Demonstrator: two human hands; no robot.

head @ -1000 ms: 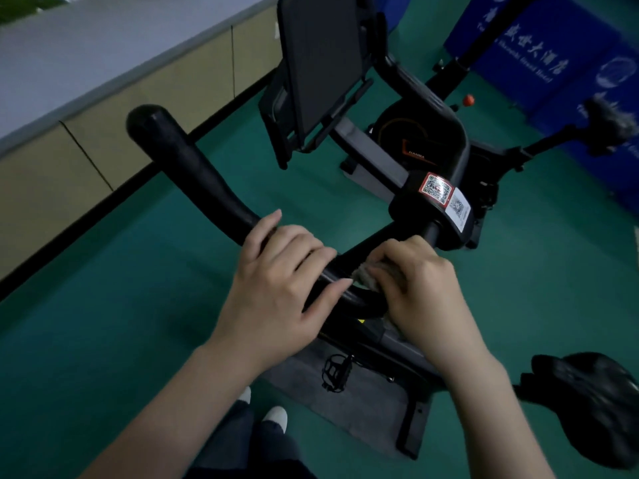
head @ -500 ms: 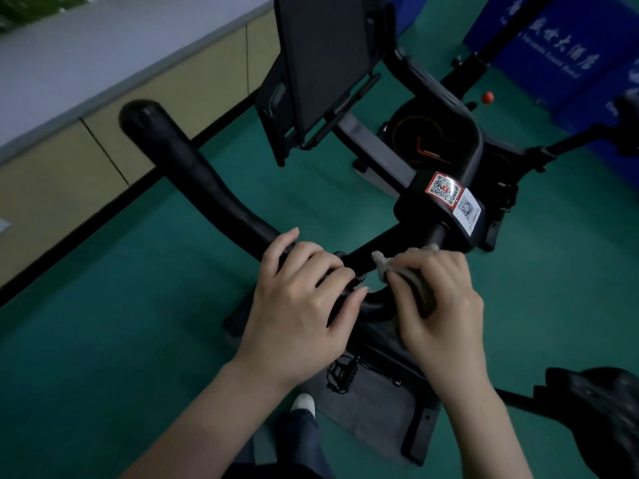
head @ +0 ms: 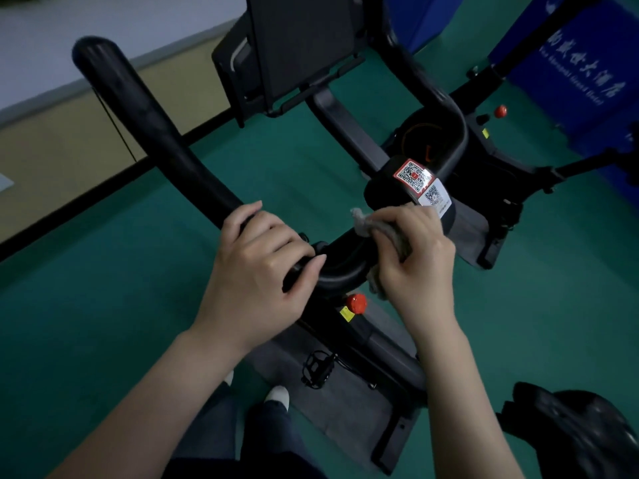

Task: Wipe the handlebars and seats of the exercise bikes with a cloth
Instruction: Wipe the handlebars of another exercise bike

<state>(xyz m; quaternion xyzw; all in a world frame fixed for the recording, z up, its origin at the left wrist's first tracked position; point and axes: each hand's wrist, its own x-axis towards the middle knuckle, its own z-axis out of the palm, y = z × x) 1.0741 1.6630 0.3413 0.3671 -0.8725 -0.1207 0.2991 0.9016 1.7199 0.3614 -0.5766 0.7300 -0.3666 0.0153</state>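
Two hands are in view, a left hand (head: 256,271) and a right hand (head: 418,264). There is one grey cloth (head: 366,224), one black handlebar (head: 166,143) with two horns, and one tablet holder (head: 297,46). There are two QR stickers (head: 413,175), two red knobs (head: 356,303), two grey mats (head: 345,416) and two white shoe toes (head: 276,395). One pedal (head: 318,368) and one seat (head: 581,433) show.
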